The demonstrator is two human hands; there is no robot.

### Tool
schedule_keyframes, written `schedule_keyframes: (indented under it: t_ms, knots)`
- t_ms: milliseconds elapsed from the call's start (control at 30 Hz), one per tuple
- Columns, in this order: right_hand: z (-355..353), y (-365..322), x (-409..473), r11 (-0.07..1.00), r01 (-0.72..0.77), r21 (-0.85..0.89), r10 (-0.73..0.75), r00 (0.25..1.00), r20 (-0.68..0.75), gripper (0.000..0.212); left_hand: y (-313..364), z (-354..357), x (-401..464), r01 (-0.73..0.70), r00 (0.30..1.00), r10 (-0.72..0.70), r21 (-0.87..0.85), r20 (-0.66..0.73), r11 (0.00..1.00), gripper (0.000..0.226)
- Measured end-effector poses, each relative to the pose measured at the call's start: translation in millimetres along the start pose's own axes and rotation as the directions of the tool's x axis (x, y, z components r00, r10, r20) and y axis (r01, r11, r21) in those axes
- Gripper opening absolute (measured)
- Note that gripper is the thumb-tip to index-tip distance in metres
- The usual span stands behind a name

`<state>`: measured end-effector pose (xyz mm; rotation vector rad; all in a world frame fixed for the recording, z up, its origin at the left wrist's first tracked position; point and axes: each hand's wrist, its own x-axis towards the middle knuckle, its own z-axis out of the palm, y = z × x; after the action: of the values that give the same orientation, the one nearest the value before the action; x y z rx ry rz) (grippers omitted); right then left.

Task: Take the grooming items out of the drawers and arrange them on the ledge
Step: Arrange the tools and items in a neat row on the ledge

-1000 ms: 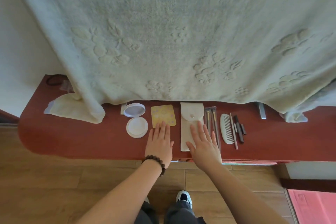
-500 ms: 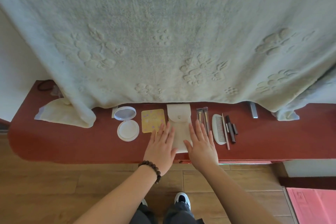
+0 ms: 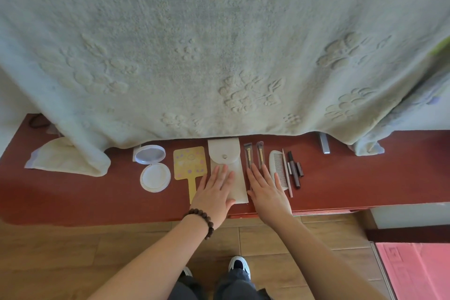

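Grooming items lie in a row on the red ledge. From left: an open white compact, a yellow hand mirror, a cream snap pouch, two small brushes, a white comb, a thin stick and dark pencils. My left hand lies flat with straight fingers on the pouch's lower half. My right hand rests flat beside the pouch, its fingers over the brush handles and next to the comb.
A large pale green blanket hangs over the back of the ledge. A folded cloth lies at the ledge's left end, a metal piece at the right. Wooden floor and a pink mat lie below.
My left hand slid right from the mirror's handle onto the pouch, uncovering the handle. My right hand moved off the pouch toward the brushes and comb.
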<state>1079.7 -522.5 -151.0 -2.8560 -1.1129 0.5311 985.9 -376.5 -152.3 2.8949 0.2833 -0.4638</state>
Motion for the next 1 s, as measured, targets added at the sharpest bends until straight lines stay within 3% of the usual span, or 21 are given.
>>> schedule_keyframes:
  t_ms: [100, 333, 600, 900, 1000]
  knots:
    - [-4, 7, -4, 0.997, -0.047, 0.061, 0.049, 0.999, -0.02, 0.055, -2, -1, 0, -0.014, 1.0, 0.014, 0.008, 0.001, 1.0, 0.068]
    - [0, 18, -6, 0.994, -0.106, 0.03, 0.105, 0.994, 0.036, 0.055, -6, -5, -1, -0.044, 0.999, 0.044, 0.035, 0.007, 0.998, 0.069]
    - [-5, 34, -8, 0.982, -0.186, 0.038, 0.188, 0.981, -0.04, 0.054, -14, -3, 1, -0.096, 0.994, 0.092, 0.073, 0.061, 0.993, 0.079]
    - [-6, 45, -6, 0.986, -0.158, 0.043, 0.159, 0.987, -0.032, 0.053, -18, -1, 3, -0.136, 0.99, 0.133, 0.081, 0.043, 0.987, 0.075]
    - [-9, 50, -9, 0.979, -0.185, 0.085, 0.193, 0.977, -0.095, 0.056, -21, -1, 4, -0.152, 0.988, 0.149, 0.082, 0.044, 0.985, 0.076]
